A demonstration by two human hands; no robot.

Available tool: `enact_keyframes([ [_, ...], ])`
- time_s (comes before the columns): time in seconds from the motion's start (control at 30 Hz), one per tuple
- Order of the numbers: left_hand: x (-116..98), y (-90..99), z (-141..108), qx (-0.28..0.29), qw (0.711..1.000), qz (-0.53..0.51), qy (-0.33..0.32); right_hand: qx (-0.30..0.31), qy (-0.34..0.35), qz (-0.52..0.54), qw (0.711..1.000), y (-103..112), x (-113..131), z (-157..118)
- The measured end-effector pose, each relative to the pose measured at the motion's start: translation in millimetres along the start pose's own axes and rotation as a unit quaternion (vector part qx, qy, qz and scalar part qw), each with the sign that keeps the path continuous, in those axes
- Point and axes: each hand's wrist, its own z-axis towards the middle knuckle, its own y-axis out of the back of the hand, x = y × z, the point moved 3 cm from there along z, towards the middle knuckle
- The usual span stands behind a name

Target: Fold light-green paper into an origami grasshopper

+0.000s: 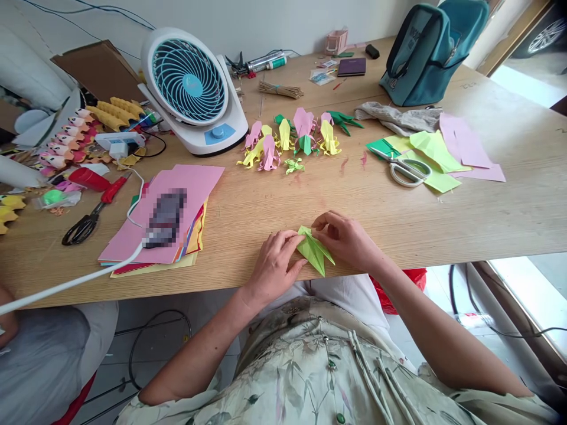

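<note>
A folded light green paper (313, 255) with pointed flaps lies at the table's front edge, between my two hands. My left hand (277, 260) grips its left side, thumb and fingers closed on it. On the upper right side, my right hand (343, 236) pinches the paper with bent fingers. Farther back stand several folded paper figures (305, 125) in pink, yellow and green. Grey-handled scissors (408, 171) rest by loose green sheets (436, 150) and pink sheets (467, 141) on the right.
A white fan (190, 88) stands at the back left. Stacked coloured paper (199, 183) bears a blurred phone-like object with a white cable. Black-and-red shears (95, 212) lie left. A teal bag (432, 53) is at the back right. Another person's leg (48, 360) shows lower left.
</note>
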Motion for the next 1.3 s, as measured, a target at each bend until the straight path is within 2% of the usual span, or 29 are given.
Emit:
enact_keyframes([
  [0.13, -0.2, -1.4, 3.9, 0.015, 1.0, -0.013, 0.002, 0.037, 0.073, 0.011, 0.997, 1.5, 5.8, -13.0],
  [0.27, 0.5, 0.9, 8.7, -0.001, 1.0, -0.02, -0.017, 0.082, 0.124, -0.008, 0.989, 1.0, 9.5, -22.6],
  [0.43, 3.1, 4.0, 15.1, -0.006, 0.998, -0.041, -0.049, 0.072, 0.12, -0.024, 0.99, -0.1, 6.8, -25.6],
  [0.57, 5.5, 7.9, 18.4, -0.014, 0.997, -0.043, -0.063, 0.063, 0.08, -0.026, 0.994, -1.0, 5.3, -24.3],
  [0.67, 7.8, 9.0, 20.9, -0.013, 0.995, -0.083, -0.058, 0.069, 0.069, -0.035, 0.995, -3.4, 4.9, -22.6],
  [0.8, 10.0, 7.1, 23.6, -0.028, 0.989, -0.144, -0.036, 0.055, 0.085, -0.052, 0.994, -6.9, 4.6, -21.5],
  [0.97, 10.7, 1.0, 24.0, -0.042, 0.981, -0.188, 0.031, 0.036, 0.092, -0.068, 0.993, -10.8, 5.7, -22.0],
  [1.1, 13.6, -3.4, 22.9, -0.048, 0.975, -0.211, 0.05, 0.019, 0.147, -0.08, 0.986, -11.0, 9.3, -22.0],
  [1.2, 19.5, -8.3, 22.4, -0.035, 0.958, -0.275, 0.069, 0.024, 0.191, -0.106, 0.976, -11.9, 10.1, -21.7],
  [1.3, 25.5, -13.0, 23.7, -0.024, 0.93, -0.349, 0.111, 0.028, 0.206, -0.149, 0.967, -13.6, 8.4, -20.7],
])
